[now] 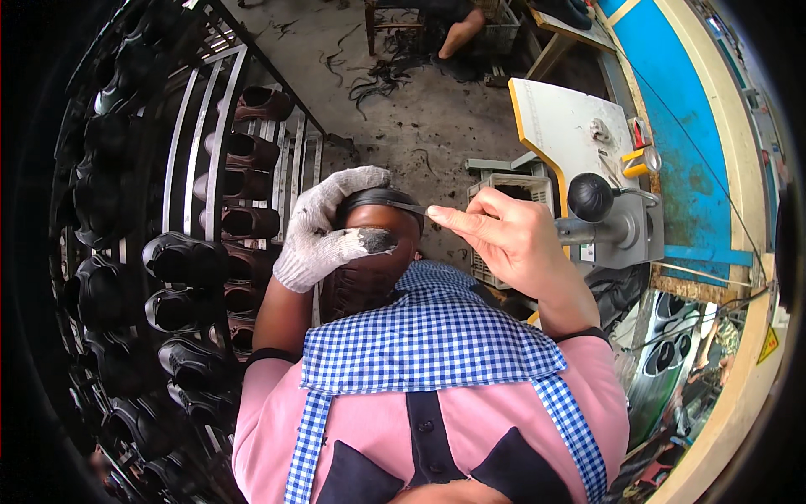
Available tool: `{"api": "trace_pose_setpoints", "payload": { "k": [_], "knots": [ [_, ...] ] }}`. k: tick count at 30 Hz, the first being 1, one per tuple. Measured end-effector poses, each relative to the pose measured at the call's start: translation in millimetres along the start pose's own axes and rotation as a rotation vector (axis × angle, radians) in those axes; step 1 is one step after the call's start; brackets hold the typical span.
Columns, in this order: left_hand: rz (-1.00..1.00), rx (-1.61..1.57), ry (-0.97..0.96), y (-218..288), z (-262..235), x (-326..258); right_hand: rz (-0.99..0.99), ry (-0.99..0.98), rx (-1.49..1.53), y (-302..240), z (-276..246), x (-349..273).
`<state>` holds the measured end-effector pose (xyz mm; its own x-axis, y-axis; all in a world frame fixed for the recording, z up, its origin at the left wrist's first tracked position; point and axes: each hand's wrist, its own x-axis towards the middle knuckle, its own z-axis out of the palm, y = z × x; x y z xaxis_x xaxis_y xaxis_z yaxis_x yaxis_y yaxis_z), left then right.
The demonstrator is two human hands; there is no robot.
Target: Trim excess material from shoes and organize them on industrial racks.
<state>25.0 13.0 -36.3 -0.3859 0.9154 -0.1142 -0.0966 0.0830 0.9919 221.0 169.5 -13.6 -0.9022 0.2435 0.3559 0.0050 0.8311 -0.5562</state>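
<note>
In front of my chest is a brown leather shoe with a dark sole edge, its toe pointing away from me. My left hand, in a pale knitted glove with a blackened thumb tip, is closed round the shoe's left side. The bare right hand pinches a thin, narrow knife-like tool between thumb and fingers. The tool's tip meets the sole edge near the toe. Its handle end is hidden in my fingers.
On the left, metal racks hold several black shoes and brown shoes. To the right stands a machine with a black ball knob beside a white worktop. Dark trimmings litter the floor, and another person's leg shows beyond.
</note>
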Motion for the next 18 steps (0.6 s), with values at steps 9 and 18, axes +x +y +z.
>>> {"api": "trace_pose_setpoints", "payload": {
  "k": [9,18],
  "knots": [
    [-0.020,-0.052,-0.032,-1,4,4,-0.009,0.002,0.002,-5,3,4],
    [0.000,0.020,-0.023,-5,1,6,0.065,-0.038,-0.026,-6,-9,-6]
  ]
}}
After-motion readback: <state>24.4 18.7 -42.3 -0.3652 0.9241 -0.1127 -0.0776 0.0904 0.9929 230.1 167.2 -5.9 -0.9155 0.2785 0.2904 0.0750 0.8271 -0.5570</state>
